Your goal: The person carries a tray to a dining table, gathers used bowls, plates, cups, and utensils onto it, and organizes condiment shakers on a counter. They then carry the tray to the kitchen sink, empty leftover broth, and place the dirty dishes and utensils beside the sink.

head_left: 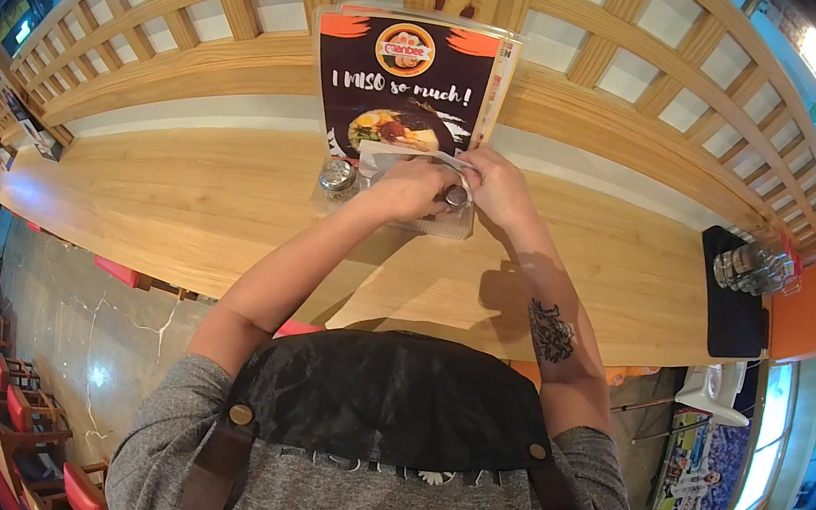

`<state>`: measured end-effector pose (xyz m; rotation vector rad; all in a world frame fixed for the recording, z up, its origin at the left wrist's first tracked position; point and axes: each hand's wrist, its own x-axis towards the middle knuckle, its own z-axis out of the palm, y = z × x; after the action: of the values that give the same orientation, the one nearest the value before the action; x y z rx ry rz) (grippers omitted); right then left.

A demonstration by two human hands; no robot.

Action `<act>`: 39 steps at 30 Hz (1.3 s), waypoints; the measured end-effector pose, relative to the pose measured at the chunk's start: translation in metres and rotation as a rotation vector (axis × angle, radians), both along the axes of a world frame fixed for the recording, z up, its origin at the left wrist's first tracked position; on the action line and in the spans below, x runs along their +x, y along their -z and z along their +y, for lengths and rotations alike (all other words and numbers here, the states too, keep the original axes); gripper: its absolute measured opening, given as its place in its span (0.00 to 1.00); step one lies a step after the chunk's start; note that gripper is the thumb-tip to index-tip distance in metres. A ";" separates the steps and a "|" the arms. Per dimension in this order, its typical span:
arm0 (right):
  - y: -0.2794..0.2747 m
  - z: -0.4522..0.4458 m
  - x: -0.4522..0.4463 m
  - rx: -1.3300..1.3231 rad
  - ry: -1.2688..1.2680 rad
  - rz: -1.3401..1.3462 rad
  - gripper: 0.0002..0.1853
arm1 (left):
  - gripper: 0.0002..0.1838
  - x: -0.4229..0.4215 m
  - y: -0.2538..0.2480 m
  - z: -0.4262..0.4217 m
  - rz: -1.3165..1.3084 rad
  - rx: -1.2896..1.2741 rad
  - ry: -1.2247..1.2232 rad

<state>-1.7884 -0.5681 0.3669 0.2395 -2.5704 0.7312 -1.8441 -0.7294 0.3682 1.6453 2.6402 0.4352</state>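
A clear tabletop caddy [451, 228] stands at the middle of the wooden table, in front of an upright menu [402, 88]. White paper napkins [372, 162] stick up from it. My left hand [411, 191] reaches over the caddy with curled fingers against the napkins; what they grip is partly hidden. With thumb and fingers pinched, my right hand [498, 187] holds the upper right edge of the white paper. A glass shaker with a metal lid [338, 177] sits at the caddy's left side. Close to my left fingers is a small dark-topped bottle [455, 197].
A wooden lattice divider [249, 61] rises behind the table [173, 198]. At the right end, a black tray [727, 322] holds several glass shakers [754, 268] beside an orange container [806, 313]. A small stand [32, 127] is at the far left. Red chairs [84, 490] stand below.
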 end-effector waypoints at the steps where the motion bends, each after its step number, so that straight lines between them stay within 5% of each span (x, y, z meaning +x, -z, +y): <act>1: 0.000 0.001 0.000 0.000 0.003 0.002 0.08 | 0.22 0.000 -0.001 0.001 -0.058 -0.070 -0.045; 8: -0.001 0.003 0.000 -0.020 -0.011 0.040 0.07 | 0.24 0.012 -0.003 -0.001 -0.117 0.075 -0.168; 11: 0.001 0.001 0.001 -0.033 -0.011 0.055 0.07 | 0.22 -0.003 0.017 0.000 0.052 0.164 0.194; 22: 0.009 0.001 0.000 -0.013 -0.024 0.123 0.06 | 0.21 0.012 0.017 0.003 0.016 0.224 -0.126; 26: 0.010 0.002 0.008 -0.007 -0.063 0.165 0.07 | 0.20 0.024 -0.018 -0.020 -0.005 0.284 -0.024; 28: 0.015 -0.001 0.015 0.006 -0.083 0.170 0.07 | 0.21 0.027 -0.032 -0.040 0.202 0.503 0.008; 36: 0.038 -0.011 0.040 0.236 -0.113 0.298 0.11 | 0.19 -0.007 0.034 -0.094 0.394 0.297 0.038; 39: 0.035 -0.018 0.048 0.137 -0.129 0.330 0.14 | 0.21 -0.004 0.034 -0.094 0.384 0.302 0.019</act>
<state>-1.7401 -0.5861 0.3318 0.5282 -2.3052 0.5100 -1.8484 -0.8238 0.3345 2.0208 2.9429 0.5979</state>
